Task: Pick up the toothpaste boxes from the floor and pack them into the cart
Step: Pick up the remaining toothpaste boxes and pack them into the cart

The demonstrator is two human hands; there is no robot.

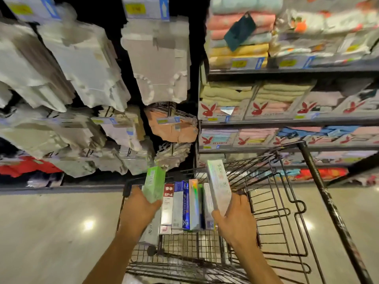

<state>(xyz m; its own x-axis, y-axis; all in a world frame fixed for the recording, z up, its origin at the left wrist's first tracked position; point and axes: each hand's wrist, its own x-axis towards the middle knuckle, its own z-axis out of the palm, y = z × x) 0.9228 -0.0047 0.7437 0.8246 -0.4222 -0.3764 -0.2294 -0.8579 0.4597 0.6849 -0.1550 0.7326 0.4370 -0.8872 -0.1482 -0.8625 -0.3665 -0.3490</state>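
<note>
My left hand [137, 209] grips a green toothpaste box [154, 184] by its lower end and holds it upright over the left side of the black wire cart [276, 212]. A pale white-green toothpaste box [219, 186] stands tilted in the grip of my right hand [235, 218], just right of the packed row. Between my hands, several toothpaste boxes [184, 206] stand side by side in the cart's basket: one red and white, one blue, one shiny silver.
Store shelves with boxed folded towels [276, 99] rise behind the cart on the right. Hanging packs of pale goods [86, 78] fill the racks at the left. The glossy beige floor [51, 232] spreads to both sides. The cart's dark frame bar [320, 189] slants down at the right.
</note>
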